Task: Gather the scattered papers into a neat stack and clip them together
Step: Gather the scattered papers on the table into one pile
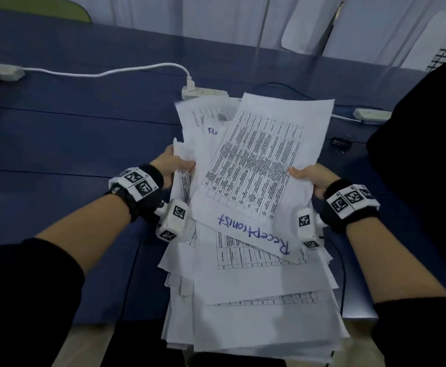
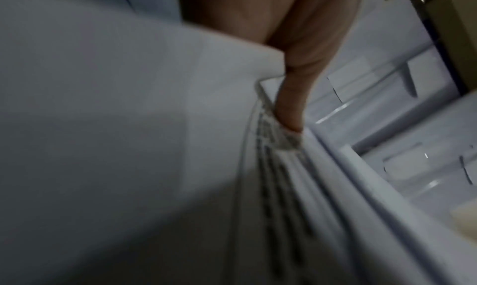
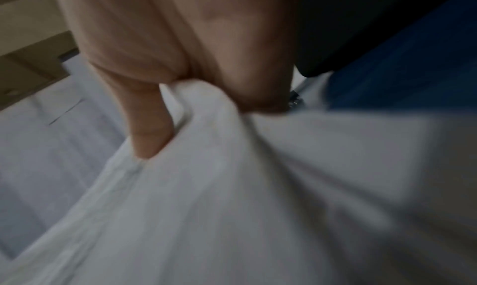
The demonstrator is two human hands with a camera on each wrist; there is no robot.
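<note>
Left hand (image 1: 173, 165) and right hand (image 1: 310, 178) each pinch opposite edges of the papers (image 1: 256, 176), held raised and uneven above the blue table (image 1: 71, 133). A black clip (image 1: 341, 144) lies just beyond the right hand.

The held papers (image 1: 256, 165) sit between the left hand (image 1: 173, 165) and the right hand (image 1: 313, 178), above a loose pile (image 1: 256, 313) lying on the surface (image 1: 71, 133) at its near edge. Behind the papers lies a power strip (image 1: 204, 92); to their right, near the right hand, lies a binder clip (image 1: 341, 143).
</note>
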